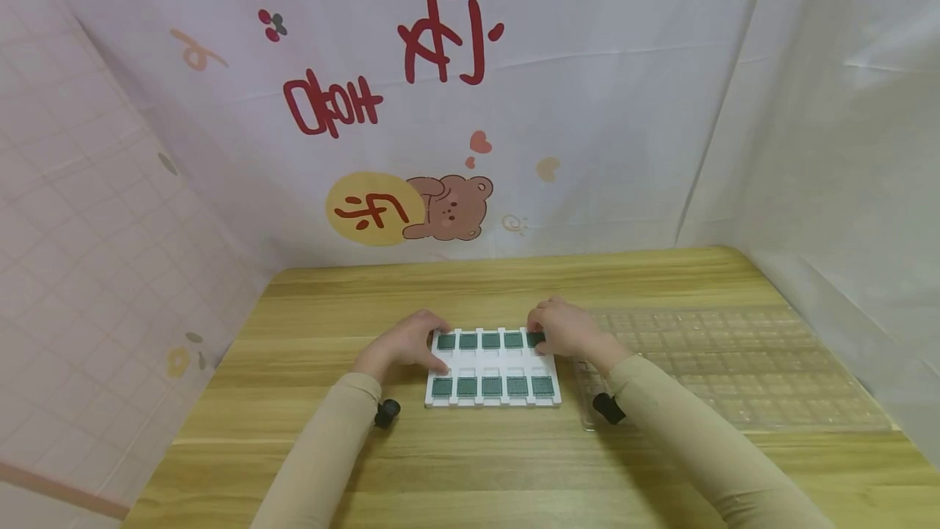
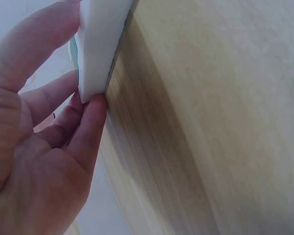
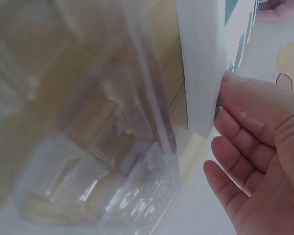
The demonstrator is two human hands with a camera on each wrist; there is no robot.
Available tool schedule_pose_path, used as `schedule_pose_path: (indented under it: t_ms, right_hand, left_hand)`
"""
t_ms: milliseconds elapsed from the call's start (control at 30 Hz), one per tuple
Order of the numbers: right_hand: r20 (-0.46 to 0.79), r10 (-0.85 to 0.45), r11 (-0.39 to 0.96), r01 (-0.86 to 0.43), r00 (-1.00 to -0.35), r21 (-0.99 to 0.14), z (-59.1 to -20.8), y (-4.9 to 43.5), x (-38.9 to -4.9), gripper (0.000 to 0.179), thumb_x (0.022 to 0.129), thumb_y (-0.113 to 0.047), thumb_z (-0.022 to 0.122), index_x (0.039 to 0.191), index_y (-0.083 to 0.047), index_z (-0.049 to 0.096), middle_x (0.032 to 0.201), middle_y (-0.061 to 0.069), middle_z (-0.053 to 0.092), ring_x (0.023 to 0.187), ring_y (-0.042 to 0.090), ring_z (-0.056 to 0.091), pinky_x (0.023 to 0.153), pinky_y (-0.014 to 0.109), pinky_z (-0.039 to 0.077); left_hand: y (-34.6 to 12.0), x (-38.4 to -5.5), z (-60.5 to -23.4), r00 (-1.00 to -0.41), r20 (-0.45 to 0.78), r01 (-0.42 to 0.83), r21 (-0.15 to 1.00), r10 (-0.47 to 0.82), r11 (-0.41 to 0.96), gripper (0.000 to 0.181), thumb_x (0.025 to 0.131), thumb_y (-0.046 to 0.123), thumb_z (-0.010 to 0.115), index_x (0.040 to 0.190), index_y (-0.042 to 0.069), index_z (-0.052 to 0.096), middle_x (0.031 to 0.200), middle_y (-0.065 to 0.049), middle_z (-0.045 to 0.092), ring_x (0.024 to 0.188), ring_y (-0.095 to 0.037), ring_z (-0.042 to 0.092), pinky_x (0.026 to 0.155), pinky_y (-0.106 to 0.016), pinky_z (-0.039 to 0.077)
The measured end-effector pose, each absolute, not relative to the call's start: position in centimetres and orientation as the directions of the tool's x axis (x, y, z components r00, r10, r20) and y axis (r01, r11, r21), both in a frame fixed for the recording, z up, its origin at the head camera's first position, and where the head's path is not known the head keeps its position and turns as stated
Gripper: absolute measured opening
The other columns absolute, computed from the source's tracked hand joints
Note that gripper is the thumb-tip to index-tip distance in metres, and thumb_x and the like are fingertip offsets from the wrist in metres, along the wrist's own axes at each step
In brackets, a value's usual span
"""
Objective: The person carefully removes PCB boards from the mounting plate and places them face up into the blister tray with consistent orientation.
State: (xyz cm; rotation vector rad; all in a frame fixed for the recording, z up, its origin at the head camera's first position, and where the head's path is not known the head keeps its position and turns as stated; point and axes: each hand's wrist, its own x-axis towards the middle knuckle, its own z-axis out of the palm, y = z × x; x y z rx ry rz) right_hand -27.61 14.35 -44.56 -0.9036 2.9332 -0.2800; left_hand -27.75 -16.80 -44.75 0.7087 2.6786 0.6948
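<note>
A white tray [image 1: 488, 361] lies on the wooden table, bearing two rows of green square chips [image 1: 491, 386] with fine dotted faces. My left hand [image 1: 406, 343] grips the tray's left end, thumb on the near side and fingers at the far corner. In the left wrist view, fingertips of the left hand [image 2: 49, 112] meet the white corner. At the far right slot, my right hand [image 1: 569, 329] pinches a green chip [image 1: 535, 339] between thumb and fingers. The right wrist view shows the thumb at the tray's edge [image 3: 203, 73], with the other fingers of the right hand [image 3: 264, 142] loosely bent.
A clear plastic tray [image 1: 720, 370] with many small compartments covers the table's right side, under the right forearm. White printed cloth [image 1: 587, 145] hangs behind and along both sides. Around the white tray, bare wood [image 1: 470, 472] shows in front and behind.
</note>
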Motion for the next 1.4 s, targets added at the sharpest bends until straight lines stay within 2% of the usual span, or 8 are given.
schedule_pose_path:
  t_ms: [233,467,600,933,1400]
  right_hand:
    - [-0.009,-0.558,0.813,-0.544,-0.830,-0.208,-44.7,14.4,-27.7,0.028,0.079,-0.022,0.085,0.102,-0.015,0.071,0.097,-0.003,0.062,0.095,0.020,0.054,0.078,0.036,0.048]
    - [-0.004,-0.559,0.810,-0.545,-0.829,-0.218,-44.8,14.4,-27.6,0.029,0.078,-0.022,0.086,0.102,-0.014,0.071,0.098,-0.003,0.063,0.094,0.020,0.054,0.079,0.037,0.048]
    - [-0.006,-0.551,0.811,-0.534,-0.834,-0.238,-44.7,14.5,-27.6,0.029,0.079,-0.022,0.085,0.102,-0.014,0.071,0.099,-0.003,0.063,0.095,0.020,0.056,0.081,0.037,0.049]
    - [0.072,-0.567,0.774,-0.561,-0.820,-0.293,-43.9,15.2,-27.2,0.022,0.078,-0.013,0.084,0.096,-0.009,0.071,0.094,0.000,0.065,0.093,0.022,0.058,0.086,0.040,0.048]
    - [0.114,-0.544,0.741,-0.540,-0.831,-0.398,-42.9,17.9,-27.5,0.018,0.079,-0.008,0.079,0.094,-0.008,0.069,0.092,0.001,0.064,0.092,0.025,0.059,0.084,0.043,0.048]
  left_hand:
    - [-16.8,-27.6,-44.7,-0.835,-0.141,0.393,0.523,0.531,0.756,0.069,0.067,0.024,0.093,0.125,0.002,0.063,0.119,-0.008,0.056,0.101,-0.020,0.049,0.092,-0.039,0.044]
    - [-16.7,-27.5,-44.7,-0.841,-0.144,0.383,0.522,0.521,0.762,0.068,0.067,0.024,0.093,0.125,0.003,0.064,0.126,-0.010,0.056,0.113,-0.023,0.051,0.100,-0.040,0.042]
    - [-16.6,-27.6,-44.7,-0.840,-0.137,0.389,0.522,0.525,0.759,0.067,0.067,0.024,0.093,0.124,0.002,0.064,0.126,-0.010,0.056,0.113,-0.024,0.051,0.100,-0.041,0.042]
    - [-16.6,-27.6,-44.5,-0.839,-0.144,0.388,0.516,0.524,0.764,0.068,0.068,0.024,0.093,0.125,0.003,0.064,0.126,-0.009,0.056,0.116,-0.024,0.051,0.102,-0.041,0.041]
    - [-16.3,-27.4,-44.3,-0.853,-0.160,0.355,0.520,0.497,0.777,0.068,0.067,0.024,0.094,0.125,0.003,0.064,0.126,-0.009,0.056,0.115,-0.023,0.051,0.102,-0.041,0.041]
